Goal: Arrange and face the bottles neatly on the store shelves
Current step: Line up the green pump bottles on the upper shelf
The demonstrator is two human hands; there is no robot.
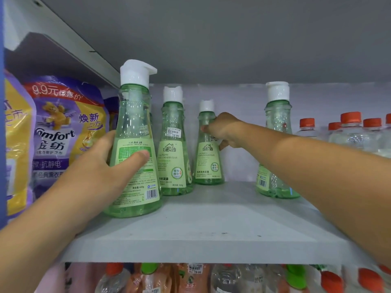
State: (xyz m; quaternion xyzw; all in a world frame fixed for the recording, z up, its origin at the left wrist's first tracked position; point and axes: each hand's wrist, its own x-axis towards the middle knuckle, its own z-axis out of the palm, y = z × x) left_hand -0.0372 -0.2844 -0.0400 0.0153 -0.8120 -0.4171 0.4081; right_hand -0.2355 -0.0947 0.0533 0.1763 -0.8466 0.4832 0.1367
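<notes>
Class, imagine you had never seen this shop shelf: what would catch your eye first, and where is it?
First, the two hands on green bottles: the left hand grips the big front bottle at the left, its barcode side facing out, while the right hand holds the small back bottle by its neck. Next, the purple Comfort pouch at far left and the red-capped clear bottles at far right.
</notes>
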